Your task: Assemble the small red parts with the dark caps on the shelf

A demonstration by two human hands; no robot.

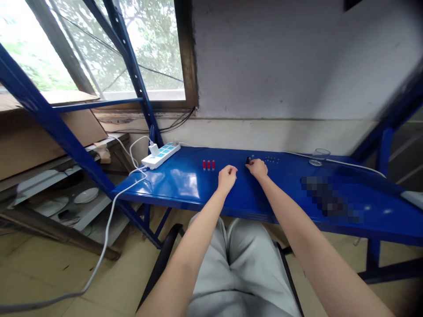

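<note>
I sit at a blue metal table [185,185]. My left hand [227,175] rests on the tabletop with its fingers curled under; what they hold, if anything, is hidden. My right hand [257,167] lies a little farther back, its fingers pinched on a small dark object [248,160]. Just beyond it lies a row of several small dark pieces [271,159]. Three small red pieces [208,165] stand upright to the left of my left hand.
A white power strip [161,155] with a white cable lies at the table's back left corner. A clear glass dish [319,156] sits at the back right. Blue shelving posts [132,66], cardboard and bowls stand to the left.
</note>
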